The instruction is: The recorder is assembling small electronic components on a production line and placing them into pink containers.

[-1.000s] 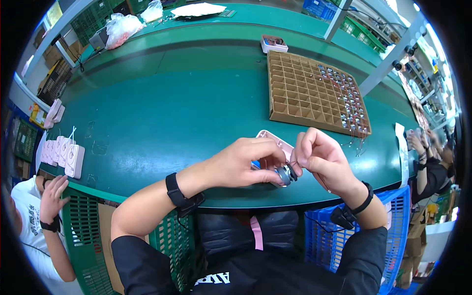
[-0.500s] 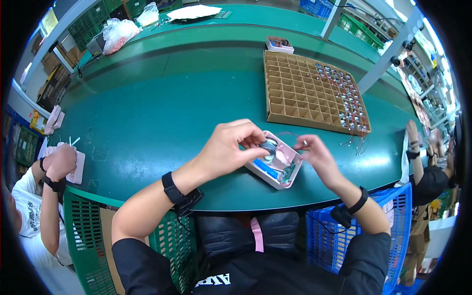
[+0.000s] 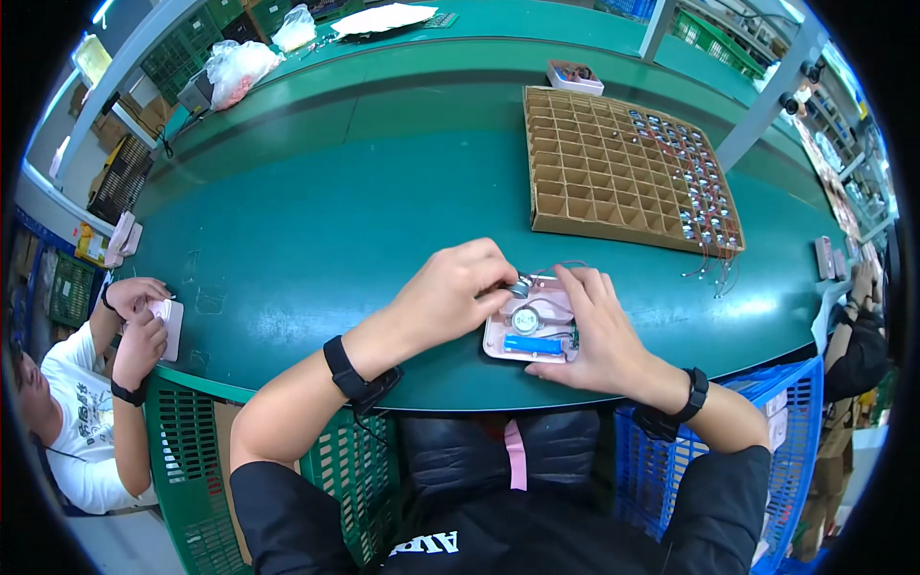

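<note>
A pale pink plastic housing [image 3: 494, 332] lies on the bench in front of me, its open side up. Inside it are a blue cylindrical battery [image 3: 533, 345], a round silvery disc part [image 3: 526, 321] and thin wires. My right hand [image 3: 599, 331] grips the housing's right side, thumb at the near edge and fingers at the far edge. At the housing's far left corner my left hand [image 3: 465, 287] pinches a small round metal part [image 3: 520, 287], partly hidden by the fingers. A thin dark red wire loops along the housing's far edge.
A divided cardboard tray [image 3: 585, 182] stands beyond my right hand, its right side holding several small wired metal parts. Behind it sits a small pink box [image 3: 575, 79]. Co-workers sit left and right. Green [image 3: 355, 460] and blue crates [image 3: 795, 450] stand below the bench edge.
My right hand has come from beside the wire to grip the housing, which has turned and lies more level in view. My left hand has shifted the round part toward the far left corner.
</note>
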The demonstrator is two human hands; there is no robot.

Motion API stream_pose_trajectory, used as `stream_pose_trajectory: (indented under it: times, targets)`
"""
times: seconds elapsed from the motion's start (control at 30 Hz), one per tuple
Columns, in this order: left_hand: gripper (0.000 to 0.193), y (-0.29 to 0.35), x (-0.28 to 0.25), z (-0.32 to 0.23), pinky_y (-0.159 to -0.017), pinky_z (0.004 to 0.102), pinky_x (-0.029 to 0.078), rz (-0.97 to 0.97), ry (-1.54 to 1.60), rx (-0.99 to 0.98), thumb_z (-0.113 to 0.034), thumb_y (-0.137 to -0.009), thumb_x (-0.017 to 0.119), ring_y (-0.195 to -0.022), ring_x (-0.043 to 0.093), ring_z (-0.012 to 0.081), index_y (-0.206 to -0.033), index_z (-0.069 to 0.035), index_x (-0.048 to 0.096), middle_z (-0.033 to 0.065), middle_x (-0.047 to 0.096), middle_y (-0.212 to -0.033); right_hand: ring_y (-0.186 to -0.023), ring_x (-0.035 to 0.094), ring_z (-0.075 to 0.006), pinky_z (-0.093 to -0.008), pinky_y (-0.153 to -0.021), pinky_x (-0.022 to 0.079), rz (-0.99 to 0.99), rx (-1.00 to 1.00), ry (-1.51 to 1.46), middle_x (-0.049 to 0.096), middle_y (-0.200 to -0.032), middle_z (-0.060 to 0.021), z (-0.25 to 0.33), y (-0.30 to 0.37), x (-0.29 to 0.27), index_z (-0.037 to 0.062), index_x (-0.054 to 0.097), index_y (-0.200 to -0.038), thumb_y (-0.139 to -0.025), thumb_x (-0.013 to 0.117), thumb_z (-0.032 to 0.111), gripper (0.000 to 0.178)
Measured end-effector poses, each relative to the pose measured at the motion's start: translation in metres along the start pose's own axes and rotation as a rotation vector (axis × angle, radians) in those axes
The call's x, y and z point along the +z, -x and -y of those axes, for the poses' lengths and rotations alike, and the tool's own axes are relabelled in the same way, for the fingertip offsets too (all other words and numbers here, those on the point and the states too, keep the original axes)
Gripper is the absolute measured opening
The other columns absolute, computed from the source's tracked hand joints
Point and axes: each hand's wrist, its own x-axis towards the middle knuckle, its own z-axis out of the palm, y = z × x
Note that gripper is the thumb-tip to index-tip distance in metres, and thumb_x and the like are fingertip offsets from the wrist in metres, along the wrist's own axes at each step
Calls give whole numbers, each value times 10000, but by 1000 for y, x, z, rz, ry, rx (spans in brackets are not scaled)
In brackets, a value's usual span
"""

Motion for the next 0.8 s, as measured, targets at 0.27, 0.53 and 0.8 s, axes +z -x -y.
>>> stream_pose_trajectory:
  times: [0.27,0.53,0.8]
  targets:
    - [164,8,9,2,-651,357,583,116,-40,-55,-44,-787,819,-758,707,257,-927,-7,742,106,693,-892,-1247,467,-459,-532,-1081,443,-21,-37,-14,426,-1397,-297,11,8,13,-120,278,-1554,-684,945,406,1216]
    - [142,10,12,4,-638,372,575,115,-73,-17,-53,-798,805,-758,697,267,-914,-7,737,106,684,-886,-1239,468,-455,-533,-1075,443,-29,-38,-15,430,-1387,-297,9,9,15,-123,286,-1550,-694,938,385,1190]
    - [125,9,13,4,-655,398,572,136,-85,17,-52,-809,781,-776,687,289,-913,-3,731,115,670,-895,-1230,473,-450,-529,-1066,447,-23,-30,-16,438,-1373,-286,11,8,14,-122,307,-1539,-683,943,366,1173]
